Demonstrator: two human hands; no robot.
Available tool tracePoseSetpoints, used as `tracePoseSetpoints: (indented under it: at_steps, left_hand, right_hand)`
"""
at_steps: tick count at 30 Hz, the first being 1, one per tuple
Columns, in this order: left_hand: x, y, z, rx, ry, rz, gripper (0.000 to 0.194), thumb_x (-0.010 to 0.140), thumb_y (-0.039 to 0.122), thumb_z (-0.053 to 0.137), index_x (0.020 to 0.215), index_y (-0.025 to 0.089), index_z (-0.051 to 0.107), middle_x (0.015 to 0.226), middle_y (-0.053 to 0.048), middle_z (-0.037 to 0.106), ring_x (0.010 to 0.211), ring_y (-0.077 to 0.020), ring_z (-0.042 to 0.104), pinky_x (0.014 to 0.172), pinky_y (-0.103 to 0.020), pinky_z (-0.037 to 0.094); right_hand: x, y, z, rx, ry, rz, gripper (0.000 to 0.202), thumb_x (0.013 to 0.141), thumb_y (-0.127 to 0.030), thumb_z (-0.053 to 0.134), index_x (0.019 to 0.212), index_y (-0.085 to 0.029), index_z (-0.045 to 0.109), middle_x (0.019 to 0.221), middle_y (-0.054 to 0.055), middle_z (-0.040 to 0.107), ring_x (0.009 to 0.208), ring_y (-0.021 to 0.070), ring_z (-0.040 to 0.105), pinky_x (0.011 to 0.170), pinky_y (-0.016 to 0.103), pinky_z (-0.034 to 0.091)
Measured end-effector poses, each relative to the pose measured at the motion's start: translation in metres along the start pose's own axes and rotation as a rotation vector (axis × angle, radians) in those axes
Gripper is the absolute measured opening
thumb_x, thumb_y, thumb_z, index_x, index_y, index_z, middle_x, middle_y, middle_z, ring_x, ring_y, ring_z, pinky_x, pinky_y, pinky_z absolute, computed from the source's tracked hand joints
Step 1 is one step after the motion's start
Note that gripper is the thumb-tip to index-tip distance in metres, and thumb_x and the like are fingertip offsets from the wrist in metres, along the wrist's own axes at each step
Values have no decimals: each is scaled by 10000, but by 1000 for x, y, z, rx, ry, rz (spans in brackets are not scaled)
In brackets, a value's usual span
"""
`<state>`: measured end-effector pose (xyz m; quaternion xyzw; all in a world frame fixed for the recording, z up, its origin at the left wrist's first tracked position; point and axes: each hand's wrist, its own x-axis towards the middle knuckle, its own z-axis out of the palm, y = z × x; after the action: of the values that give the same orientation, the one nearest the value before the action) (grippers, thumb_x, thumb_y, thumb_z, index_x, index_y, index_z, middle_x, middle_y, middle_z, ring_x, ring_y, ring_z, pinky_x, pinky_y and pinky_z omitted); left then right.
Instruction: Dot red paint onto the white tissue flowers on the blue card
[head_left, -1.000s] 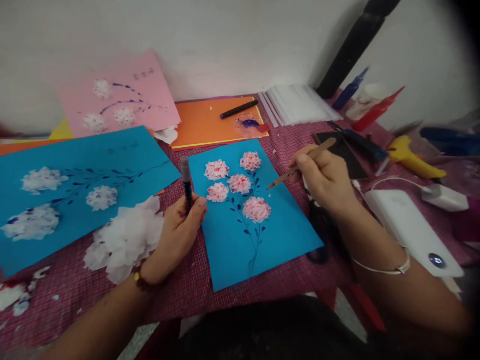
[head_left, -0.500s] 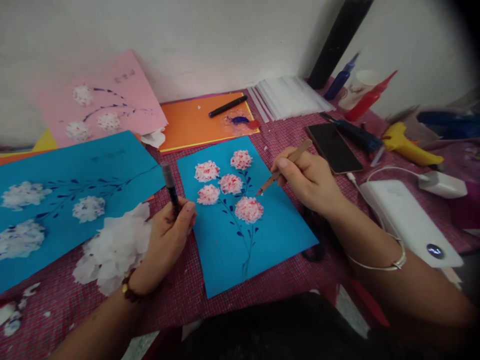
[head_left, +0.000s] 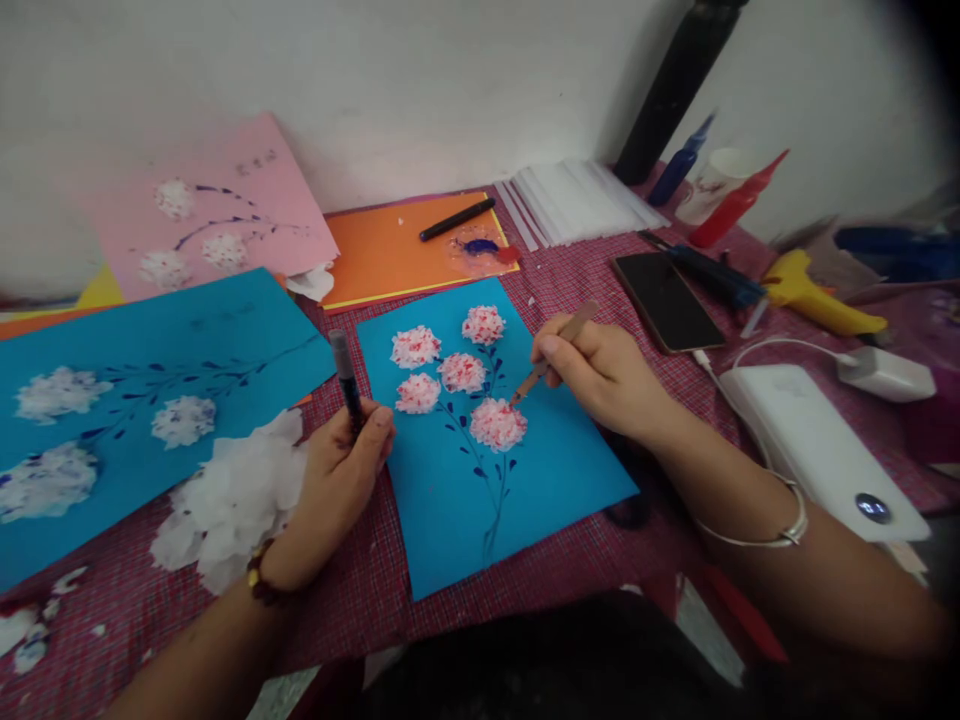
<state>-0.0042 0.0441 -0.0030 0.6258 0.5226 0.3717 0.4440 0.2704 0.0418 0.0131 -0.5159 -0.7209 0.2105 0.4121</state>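
Observation:
A blue sheet of paper (head_left: 555,480) lies before me, bearing several red-and-white crumpled paper flowers and painted dark stems with leaves. My right hand (head_left: 600,375) pinches a flat wooden stick (head_left: 559,345); its pointed tip is at the upper right edge of the lowest flower (head_left: 498,425). Whether the tip presses on the flower I cannot tell. Just left of the sheet, my left hand (head_left: 349,455) is closed around a dark marker (head_left: 347,380), held upright with its grey end up. White crumpled tissue (head_left: 232,490) lies beside my left wrist.
At left lie another blue sheet (head_left: 247,310) and a pink sheet (head_left: 292,200) with white flowers. An orange sheet (head_left: 375,255) carries a black pen (head_left: 457,218) and paint smears. At right are a phone (head_left: 667,300), a white power bank (head_left: 825,450), a yellow glue gun (head_left: 821,295) and paint bottles (head_left: 739,205).
My right hand has moved slightly left and down, bringing the stick's tip from beside the lowest flower to its upper right edge. My left hand keeps the marker in about the same place.

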Motion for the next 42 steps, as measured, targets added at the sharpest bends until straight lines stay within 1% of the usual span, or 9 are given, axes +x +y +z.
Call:
tracePoseSetpoints:
  at_steps: [5,7,11,12,17,22,24,31,42]
  left_hand:
    - [0,-2,-3,21,-11,19,266,929,320,498,699,187,498,576,29,457,493,-87,401,443,-218,313]
    - [-1,-3,-3,20,-20,24,276,930,323,500,689,188,495,579,28,451,500,-89,396,452,-224,309]
    - [0,-4,-2,-2,-24,17,269,920,333,515,692,190,492,581,34,444,495,-88,387,452,-224,304]
    - [0,-4,-2,-5,-22,18,266,916,340,521,696,191,495,583,35,449,493,-88,388,449,-223,305]
    - [1,-5,-2,7,-13,27,284,907,378,529,698,189,491,586,36,459,498,-90,394,447,-220,311]
    - [1,-6,-2,6,-20,22,283,906,383,523,705,188,488,588,40,453,492,-84,390,444,-217,308]
    - [1,-8,-2,12,-23,18,280,904,387,528,711,187,493,588,40,452,492,-85,390,447,-217,311]
    - [1,-12,-3,11,-46,6,304,907,414,532,708,187,494,588,39,452,501,-90,390,451,-221,311]
    - [2,-17,-3,5,-41,12,293,914,416,534,726,193,501,610,38,454,508,-87,401,452,-226,321]
  right_hand:
    - [-1,1,-4,73,105,63,319,962,-439,416,783,-228,575,670,6,596,565,132,570,563,290,455]
    - [-2,2,-2,74,86,66,322,962,-443,417,786,-228,580,666,8,603,583,140,579,578,295,460]
    - [-3,4,3,54,-19,22,356,962,-428,426,720,-213,575,672,18,620,642,150,606,626,302,473]
    - [-3,4,3,61,-8,21,354,961,-430,429,725,-213,578,669,17,617,634,147,603,619,299,472]
    - [0,3,-2,154,168,87,303,948,-449,461,810,-226,614,652,0,605,569,123,585,548,273,470]
    - [2,-1,3,104,40,10,351,930,-407,504,671,-214,642,814,43,692,735,154,655,696,317,537]
    - [1,-1,5,77,19,-14,354,934,-387,496,661,-219,648,840,46,707,778,167,664,728,333,542]
    - [1,2,8,17,-28,-34,347,942,-380,473,692,-229,659,849,41,718,744,169,669,694,336,543]
    - [0,3,12,57,-71,-37,260,941,-296,488,806,-212,694,870,34,731,748,156,679,703,313,544]
